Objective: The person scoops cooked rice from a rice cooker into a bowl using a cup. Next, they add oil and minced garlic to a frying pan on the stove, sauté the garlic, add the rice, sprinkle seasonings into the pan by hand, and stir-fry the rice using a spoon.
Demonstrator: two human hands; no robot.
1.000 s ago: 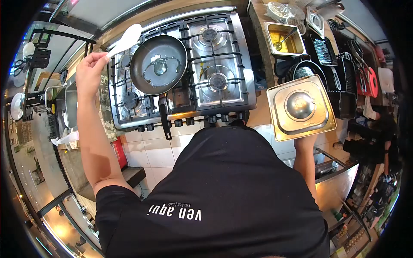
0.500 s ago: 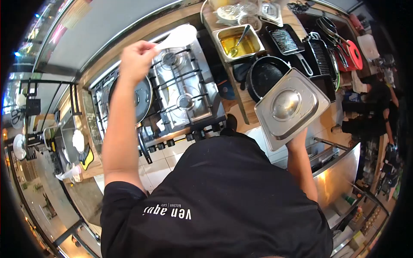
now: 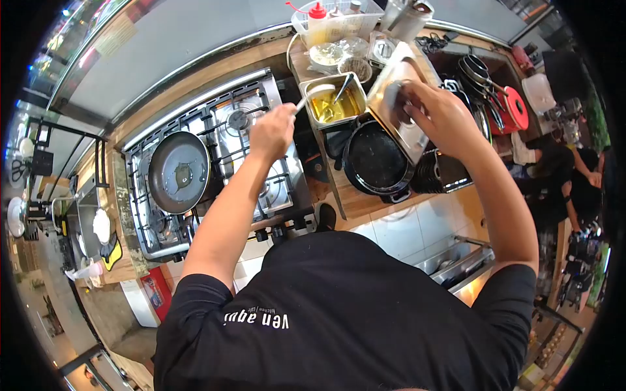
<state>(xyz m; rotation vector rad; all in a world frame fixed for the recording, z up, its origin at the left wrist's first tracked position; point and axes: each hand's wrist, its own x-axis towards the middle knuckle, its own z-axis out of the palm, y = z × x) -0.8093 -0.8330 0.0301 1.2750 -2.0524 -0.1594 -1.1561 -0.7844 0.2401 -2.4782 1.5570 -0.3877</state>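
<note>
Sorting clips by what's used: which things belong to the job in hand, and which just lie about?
In the job: lid, in the right hand; white utensil, in the left hand; metal tin; probably frying pan, stove.
Lying about, it seems: black pot, squeeze bottle.

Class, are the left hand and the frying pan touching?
Apart. The head view shows the left hand well to the right of the frying pan, with part of the stove visible between them.
</note>
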